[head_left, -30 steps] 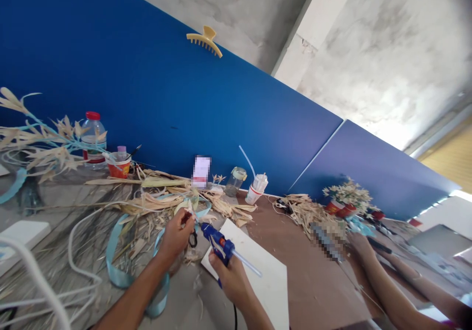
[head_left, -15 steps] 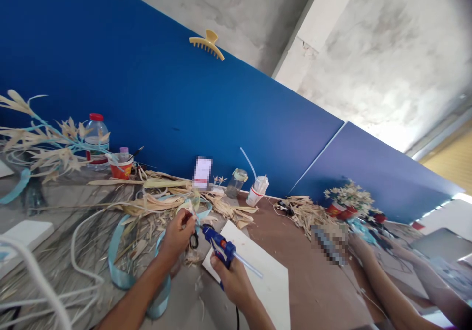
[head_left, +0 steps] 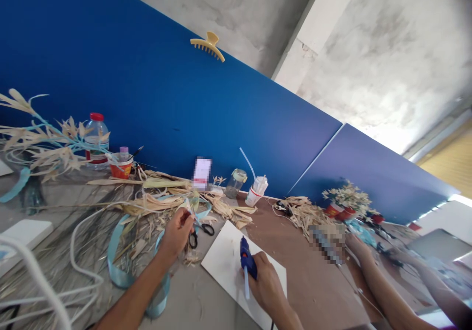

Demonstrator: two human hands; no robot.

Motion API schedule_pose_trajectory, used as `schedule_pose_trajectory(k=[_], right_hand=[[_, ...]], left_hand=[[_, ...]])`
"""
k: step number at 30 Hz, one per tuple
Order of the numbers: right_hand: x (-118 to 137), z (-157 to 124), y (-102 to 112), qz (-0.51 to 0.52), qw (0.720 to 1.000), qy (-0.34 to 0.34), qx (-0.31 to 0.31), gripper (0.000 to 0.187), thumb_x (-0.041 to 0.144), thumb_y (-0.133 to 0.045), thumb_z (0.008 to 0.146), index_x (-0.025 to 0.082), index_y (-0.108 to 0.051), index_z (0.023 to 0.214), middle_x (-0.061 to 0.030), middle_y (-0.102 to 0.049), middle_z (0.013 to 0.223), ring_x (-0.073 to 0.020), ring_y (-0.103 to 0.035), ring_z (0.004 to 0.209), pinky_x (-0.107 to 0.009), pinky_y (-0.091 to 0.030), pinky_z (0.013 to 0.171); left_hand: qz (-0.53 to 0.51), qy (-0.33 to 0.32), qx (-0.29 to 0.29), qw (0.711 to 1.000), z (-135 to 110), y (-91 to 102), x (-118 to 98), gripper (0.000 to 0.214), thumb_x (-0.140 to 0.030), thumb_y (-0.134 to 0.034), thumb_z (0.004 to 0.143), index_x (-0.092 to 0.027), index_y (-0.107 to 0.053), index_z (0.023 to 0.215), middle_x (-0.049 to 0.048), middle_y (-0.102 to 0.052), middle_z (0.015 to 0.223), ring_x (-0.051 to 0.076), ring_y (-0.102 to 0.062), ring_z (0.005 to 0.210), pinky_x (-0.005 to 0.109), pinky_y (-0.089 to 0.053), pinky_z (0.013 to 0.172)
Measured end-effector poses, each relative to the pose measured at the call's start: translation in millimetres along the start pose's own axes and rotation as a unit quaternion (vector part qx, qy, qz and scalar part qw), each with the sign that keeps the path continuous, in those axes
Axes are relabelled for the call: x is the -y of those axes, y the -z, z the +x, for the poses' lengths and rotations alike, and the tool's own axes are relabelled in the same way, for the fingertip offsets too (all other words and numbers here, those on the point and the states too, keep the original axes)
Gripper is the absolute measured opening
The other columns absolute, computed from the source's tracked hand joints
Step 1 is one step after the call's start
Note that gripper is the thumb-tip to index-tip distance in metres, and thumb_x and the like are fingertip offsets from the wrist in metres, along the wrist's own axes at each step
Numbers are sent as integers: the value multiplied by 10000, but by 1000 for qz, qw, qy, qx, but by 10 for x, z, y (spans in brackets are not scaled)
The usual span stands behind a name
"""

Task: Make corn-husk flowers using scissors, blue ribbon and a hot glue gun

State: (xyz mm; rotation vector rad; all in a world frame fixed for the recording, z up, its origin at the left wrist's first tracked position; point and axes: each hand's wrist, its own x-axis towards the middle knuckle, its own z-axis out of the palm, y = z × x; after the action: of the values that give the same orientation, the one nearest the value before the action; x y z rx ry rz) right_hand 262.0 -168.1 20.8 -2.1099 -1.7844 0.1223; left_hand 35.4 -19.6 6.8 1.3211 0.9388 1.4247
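Observation:
My left hand point(head_left: 177, 231) is closed in a pinch on a small piece of dried leaf wrapped with light blue ribbon point(head_left: 192, 206), just above black-handled scissors point(head_left: 201, 233) lying on the table. My right hand point(head_left: 267, 285) grips a blue hot glue gun point(head_left: 246, 260) and holds it over a white sheet point(head_left: 228, 263), nozzle pointing away from me, with a clear glue stick sticking out of its back end.
Dried leaves point(head_left: 162, 197) and a light blue ribbon point(head_left: 121, 276) litter the table. A water bottle point(head_left: 95, 138), red cup point(head_left: 120, 166), glass jar point(head_left: 235, 182) and drink cup point(head_left: 256, 190) stand along the blue partition point(head_left: 155, 99). Another person's arms point(head_left: 383, 285) work at the right. White cords point(head_left: 44, 281) lie left.
My right hand has carried the glue gun away from the left hand's piece, rightward and down onto the white sheet. The scissors are now uncovered. My left hand has barely moved.

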Motion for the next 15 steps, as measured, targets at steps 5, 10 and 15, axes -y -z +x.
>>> schedule_pose_trajectory(k=[5,10,15], right_hand=[[-237,21,22,-22,998,-19,54,233,249,-601,716,162,-668,921,-119,-611,952,-257,-603,848,-364,-429,792],[-89,259,162,298,952,-39,-56,337,445,-566,766,165,-701,896,-108,-651,883,-228,-588,793,-337,-445,720],[630,516,-136,668,711,-143,165,366,492,-688,689,130,-654,722,-19,-575,609,-119,-513,537,-240,-393,533]], left_hand=[[-22,9,10,1000,6,-13,-66,189,-370,-558,737,-218,-475,663,-76,-480,527,111,-493,471,246,-390,507],[-70,32,51,996,-15,-22,-170,206,-378,-598,717,-206,-502,656,-55,-529,556,101,-493,480,244,-405,522],[-137,59,115,982,-49,5,-201,185,-352,-640,724,-192,-551,697,-24,-588,656,97,-516,543,245,-432,573]])
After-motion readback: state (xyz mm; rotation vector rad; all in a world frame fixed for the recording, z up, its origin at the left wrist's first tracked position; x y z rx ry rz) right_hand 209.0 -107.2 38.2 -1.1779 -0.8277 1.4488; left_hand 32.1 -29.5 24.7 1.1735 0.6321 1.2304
